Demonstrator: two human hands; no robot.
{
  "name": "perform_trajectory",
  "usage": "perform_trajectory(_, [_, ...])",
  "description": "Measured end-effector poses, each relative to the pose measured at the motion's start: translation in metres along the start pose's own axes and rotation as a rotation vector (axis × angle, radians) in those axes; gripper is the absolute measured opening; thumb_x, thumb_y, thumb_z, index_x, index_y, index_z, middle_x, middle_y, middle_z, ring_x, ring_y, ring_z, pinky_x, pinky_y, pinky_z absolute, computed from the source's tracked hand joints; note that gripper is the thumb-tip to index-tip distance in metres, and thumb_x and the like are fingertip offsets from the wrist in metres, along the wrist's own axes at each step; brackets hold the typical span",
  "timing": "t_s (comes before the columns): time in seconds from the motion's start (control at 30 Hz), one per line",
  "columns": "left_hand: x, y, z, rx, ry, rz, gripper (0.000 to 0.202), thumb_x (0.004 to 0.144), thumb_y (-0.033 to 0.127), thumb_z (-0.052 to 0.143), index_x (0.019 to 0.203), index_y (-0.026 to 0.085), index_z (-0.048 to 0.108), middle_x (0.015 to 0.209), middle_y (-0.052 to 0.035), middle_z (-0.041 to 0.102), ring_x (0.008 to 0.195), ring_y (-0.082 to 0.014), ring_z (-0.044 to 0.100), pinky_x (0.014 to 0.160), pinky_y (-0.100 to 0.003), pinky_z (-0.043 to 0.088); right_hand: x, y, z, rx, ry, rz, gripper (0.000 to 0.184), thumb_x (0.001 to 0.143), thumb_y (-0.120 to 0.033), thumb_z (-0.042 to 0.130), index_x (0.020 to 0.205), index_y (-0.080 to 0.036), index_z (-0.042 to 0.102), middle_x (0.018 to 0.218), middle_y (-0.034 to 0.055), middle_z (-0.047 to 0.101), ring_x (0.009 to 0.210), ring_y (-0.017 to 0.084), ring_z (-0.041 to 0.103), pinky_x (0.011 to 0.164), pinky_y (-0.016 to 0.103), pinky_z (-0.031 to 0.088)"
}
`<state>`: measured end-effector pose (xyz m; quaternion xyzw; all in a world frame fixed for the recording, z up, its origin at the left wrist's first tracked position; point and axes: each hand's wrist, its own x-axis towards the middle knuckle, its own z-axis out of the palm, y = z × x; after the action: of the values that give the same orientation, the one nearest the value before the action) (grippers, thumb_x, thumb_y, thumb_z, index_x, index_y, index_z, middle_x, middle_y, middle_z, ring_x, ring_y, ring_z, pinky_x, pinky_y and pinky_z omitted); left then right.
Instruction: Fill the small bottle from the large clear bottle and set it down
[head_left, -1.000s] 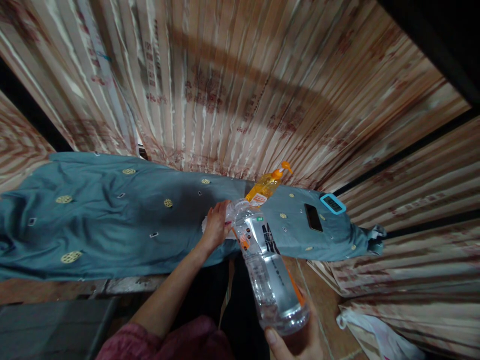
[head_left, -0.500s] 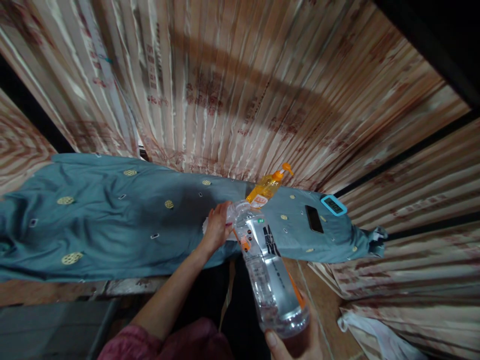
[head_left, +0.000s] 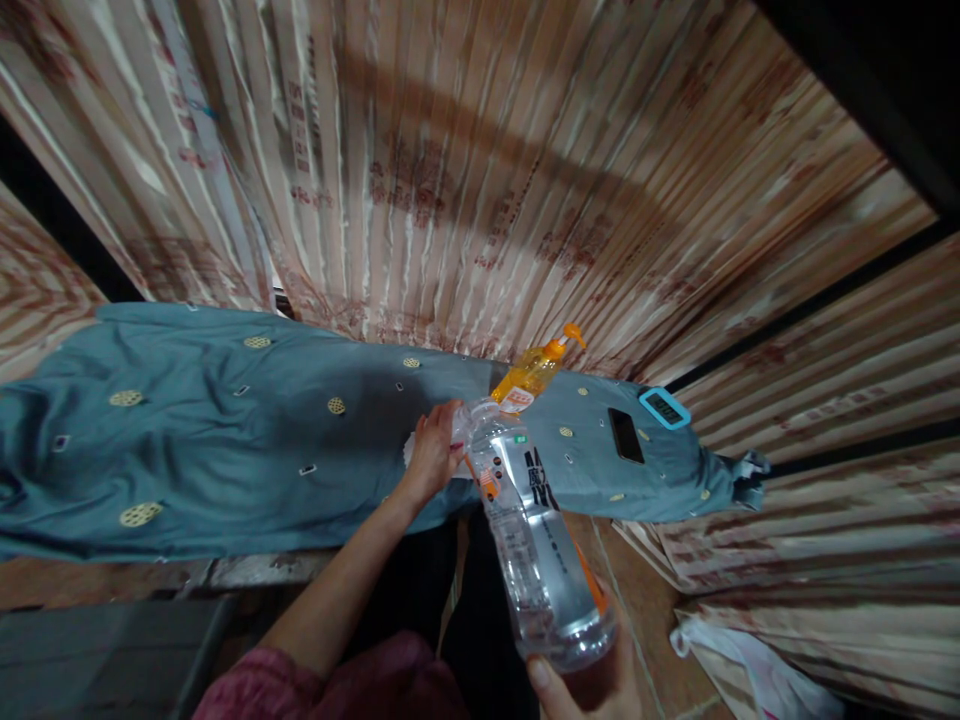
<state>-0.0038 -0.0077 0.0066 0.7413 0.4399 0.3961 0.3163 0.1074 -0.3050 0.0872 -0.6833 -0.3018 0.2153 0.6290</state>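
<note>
A large clear plastic bottle (head_left: 551, 560) with a silver and orange label lies tilted across the front of the view, its neck toward the covered surface. My right hand (head_left: 581, 690) grips it round the base, thumb on the near side. At the neck end, my left hand (head_left: 435, 450) is closed with fingers bent against the bottle. A white tissue-like piece (head_left: 409, 450) pokes out from under that hand; its full shape is hidden. Just beyond the bottle's neck stands an orange pump bottle (head_left: 529, 375) with a white and red label.
A teal patterned cloth (head_left: 225, 440) covers the long narrow surface. A dark phone (head_left: 625, 436) and a light-blue-framed digital timer (head_left: 664, 408) lie on its right part. Pleated curtains (head_left: 450, 180) hang behind and at the right. A white bag-like item (head_left: 735, 650) is low at right.
Hardly anything differs. The whole view has shifted slightly, and both hands keep the same hold at the bottle's neck and base.
</note>
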Motion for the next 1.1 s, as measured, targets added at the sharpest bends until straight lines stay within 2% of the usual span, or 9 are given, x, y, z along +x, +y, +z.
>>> perform_trajectory(0.13, [0.0,0.001,0.002,-0.007,0.016,-0.004,0.059,0.087,0.016,0.071,0.145,0.02,0.064,0.142,-0.0184,0.072,0.133,-0.0398,0.065,0.123,-0.061,0.05,0.001,0.004,0.0,-0.018,-0.014,-0.034,0.082,0.085,-0.051,0.1,0.152,-0.023,0.064,0.138,0.017,0.083,0.132,0.042,0.082,0.105,0.05,0.07])
perform_trajectory(0.27, [-0.001,-0.003,0.006,-0.074,0.035,0.017,0.063,0.086,0.014,0.071,0.148,0.021,0.062,0.141,-0.0169,0.071,0.129,-0.0371,0.067,0.118,-0.054,0.056,-0.001,0.011,0.003,-0.022,-0.021,-0.057,0.084,0.09,-0.06,0.094,0.157,-0.023,0.058,0.148,0.0176,0.079,0.138,0.039,0.079,0.109,0.046,0.068])
perform_trajectory(0.4, [0.0,-0.007,0.008,-0.107,0.04,0.051,0.062,0.088,0.017,0.069,0.149,0.021,0.06,0.142,-0.0176,0.069,0.131,-0.0369,0.067,0.119,-0.055,0.057,-0.003,0.016,0.005,0.0,-0.003,-0.056,0.088,0.088,-0.062,0.095,0.158,-0.025,0.058,0.154,0.017,0.077,0.143,0.037,0.076,0.116,0.044,0.064])
perform_trajectory(0.63, [0.0,-0.006,0.006,-0.112,0.035,0.023,0.059,0.089,0.019,0.07,0.147,0.023,0.062,0.143,-0.0166,0.069,0.134,-0.0372,0.066,0.121,-0.056,0.057,-0.002,0.022,0.001,0.02,-0.015,-0.05,0.091,0.08,-0.054,0.101,0.157,-0.028,0.059,0.151,0.0157,0.078,0.141,0.038,0.077,0.108,0.042,0.068])
perform_trajectory(0.83, [-0.001,-0.003,0.0,-0.131,0.014,0.037,0.065,0.085,0.015,0.071,0.149,0.02,0.061,0.143,-0.0191,0.069,0.133,-0.0382,0.067,0.12,-0.057,0.057,0.001,0.019,0.002,0.009,0.004,-0.054,0.092,0.08,-0.058,0.101,0.155,-0.023,0.061,0.145,0.0182,0.079,0.138,0.042,0.078,0.109,0.048,0.068])
perform_trajectory(1.1, [0.002,-0.012,0.008,-0.254,0.079,0.076,0.062,0.079,0.016,0.077,0.14,0.022,0.066,0.135,-0.0157,0.07,0.131,-0.038,0.067,0.119,-0.06,0.057,0.004,0.008,0.0,-0.006,-0.009,-0.058,0.086,0.082,-0.054,0.101,0.152,-0.023,0.063,0.136,0.0162,0.083,0.126,0.039,0.084,0.102,0.045,0.071])
